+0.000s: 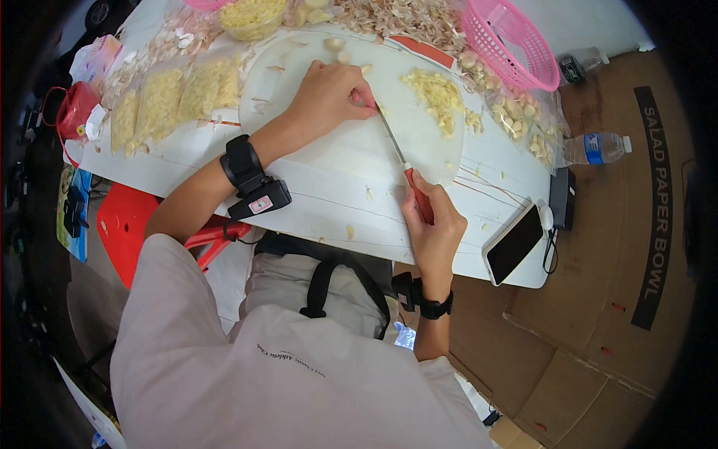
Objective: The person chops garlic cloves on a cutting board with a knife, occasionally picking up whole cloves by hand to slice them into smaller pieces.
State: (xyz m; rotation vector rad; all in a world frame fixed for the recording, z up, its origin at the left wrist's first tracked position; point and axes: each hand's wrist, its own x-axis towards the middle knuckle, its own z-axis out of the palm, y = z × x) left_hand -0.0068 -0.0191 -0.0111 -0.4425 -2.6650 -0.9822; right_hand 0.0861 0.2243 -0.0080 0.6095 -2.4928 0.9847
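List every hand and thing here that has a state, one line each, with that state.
Right hand: closed around the knife handle
Left hand: fingers bent near the blade's tip; grip unclear
Knife: held, blade bare
Chopped garlic: loosely piled on the board
Bags: filled, lying down
Phone: face up, screen dark
Blue-labelled bottle: capped
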